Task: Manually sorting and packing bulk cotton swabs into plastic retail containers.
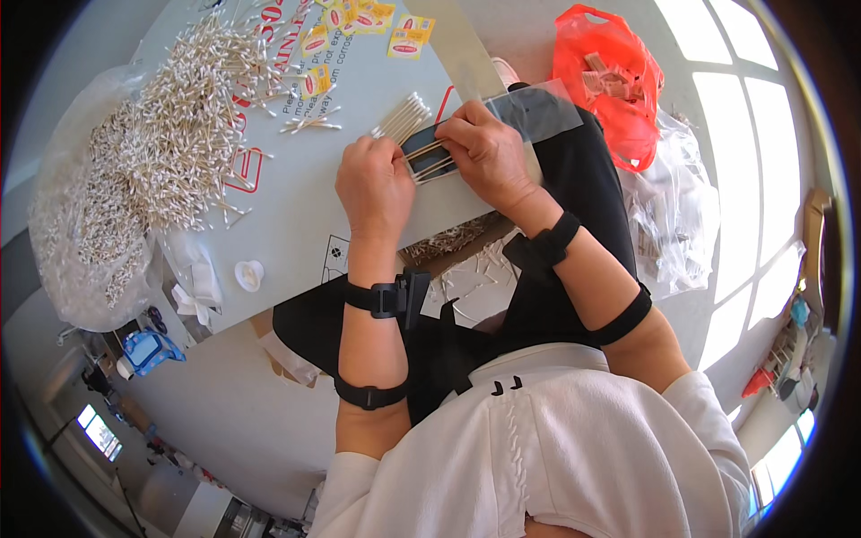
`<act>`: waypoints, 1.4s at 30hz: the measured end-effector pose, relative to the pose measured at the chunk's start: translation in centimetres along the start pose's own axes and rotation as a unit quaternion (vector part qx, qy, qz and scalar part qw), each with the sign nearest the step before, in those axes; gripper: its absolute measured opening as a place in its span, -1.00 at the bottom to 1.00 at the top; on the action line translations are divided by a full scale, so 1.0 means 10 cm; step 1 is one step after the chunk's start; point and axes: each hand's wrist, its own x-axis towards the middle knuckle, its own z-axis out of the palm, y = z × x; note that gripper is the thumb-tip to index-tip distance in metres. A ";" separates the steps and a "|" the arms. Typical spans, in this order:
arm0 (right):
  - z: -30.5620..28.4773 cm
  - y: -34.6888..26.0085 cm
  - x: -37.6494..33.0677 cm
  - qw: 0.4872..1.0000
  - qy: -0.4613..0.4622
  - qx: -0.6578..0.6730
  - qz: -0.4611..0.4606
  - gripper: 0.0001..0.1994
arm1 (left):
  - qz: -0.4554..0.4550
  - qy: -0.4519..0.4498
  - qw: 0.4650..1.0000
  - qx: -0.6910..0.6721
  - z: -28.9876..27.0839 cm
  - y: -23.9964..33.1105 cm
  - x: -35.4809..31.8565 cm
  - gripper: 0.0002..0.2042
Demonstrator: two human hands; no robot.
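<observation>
To the right of the large, loose heap of white-tipped cotton swabs (179, 125) on the pale grey counter (296, 206), several slender tan swab sticks (425, 151) span the hands. The left hand (372, 184) and right hand (489, 152) pinch them near opposite ends. The step in hand appears to be aligning; the next move probably calls for light, even fingertip pressure, with the sticks parallel.

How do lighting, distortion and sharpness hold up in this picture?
Head view: window-shaped patches of white light burn out on the smooth grey floor; head view: straight edges bow toward a black rim; head view: the left bare hand, right bare hand and heaped white-tipped cotton swabs look fairly sharp, the outer edges softer.
</observation>
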 end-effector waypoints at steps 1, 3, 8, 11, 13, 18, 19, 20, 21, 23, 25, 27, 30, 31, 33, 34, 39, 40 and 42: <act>0.00 0.00 0.00 1.000 0.004 -0.002 0.007 -0.87 | -0.008 -0.019 1.000 -0.016 -0.03 0.02 0.02 -0.68; 0.01 -0.01 0.01 1.000 0.009 -0.004 0.013 -0.86 | -0.016 -0.037 0.999 -0.032 -0.02 0.01 0.05 -0.68; 0.02 -0.08 -0.03 0.962 0.131 0.219 0.099 -0.83 | 0.116 0.222 0.965 -0.082 0.14 -0.07 0.20 -0.73; 0.06 -0.04 -0.11 0.941 0.149 0.287 0.100 -0.81 | 0.133 0.196 0.971 -0.040 0.19 -0.04 0.26 -0.73; 0.07 -0.06 -0.14 0.937 0.142 0.302 0.099 -0.80 | 0.145 0.185 0.971 -0.049 0.23 -0.02 0.22 -0.73; 0.14 -0.09 -0.16 0.919 0.145 0.352 0.104 -0.74 | 0.169 0.187 0.964 -0.081 0.35 -0.01 0.04 -0.73; 0.16 -0.09 -0.16 0.919 0.146 0.356 0.089 -0.71 | 0.152 0.221 0.945 -0.186 0.37 0.01 0.00 -0.69; 0.18 -0.09 -0.15 0.918 0.147 0.360 0.073 -0.69 | 0.132 0.252 0.914 -0.289 0.40 0.02 -0.02 -0.63; 0.18 -0.11 -0.13 0.918 0.146 0.361 0.073 -0.69 | 0.130 0.253 0.914 -0.289 0.42 0.01 -0.03 -0.63; 0.19 -0.16 -0.09 0.919 0.125 0.367 0.073 -0.65 | 0.104 0.250 0.885 -0.379 0.46 -0.01 -0.03 -0.48; 0.21 -0.14 -0.07 0.919 0.123 0.366 0.075 -0.65 | 0.095 0.236 0.873 -0.415 0.45 0.07 -0.02 -0.47; 0.24 -0.12 -0.05 0.920 0.120 0.366 0.077 -0.65 | 0.085 0.222 0.860 -0.451 0.46 0.17 -0.02 -0.45; 0.30 -0.11 -0.04 0.912 0.121 0.386 0.067 -0.65 | 0.074 0.210 0.849 -0.480 0.49 0.25 -0.02 -0.45; 0.30 -0.10 -0.03 0.903 0.130 0.401 0.081 -0.65 | 0.074 0.210 0.849 -0.480 0.50 0.23 -0.02 -0.45; 0.28 -0.09 -0.02 0.893 0.140 0.416 0.095 -0.66 | 0.078 0.212 0.819 -0.527 0.49 0.19 0.00 -0.45; 0.25 -0.07 -0.02 0.877 0.136 0.447 0.115 -0.65 | 0.080 0.211 0.819 -0.527 0.47 0.16 -0.01 -0.45; -0.08 -0.08 -0.14 0.843 0.178 0.474 0.181 -0.69 | 0.153 0.189 0.970 -0.005 0.37 0.08 -0.24 -0.32; -0.14 -0.08 -0.20 0.833 0.178 0.486 0.195 -0.74 | 0.155 0.189 0.970 -0.004 0.37 0.10 -0.29 -0.32; -0.20 -0.13 -0.31 0.814 0.177 0.506 0.225 -0.83 | 0.139 0.137 0.978 0.073 0.41 0.18 -0.39 -0.17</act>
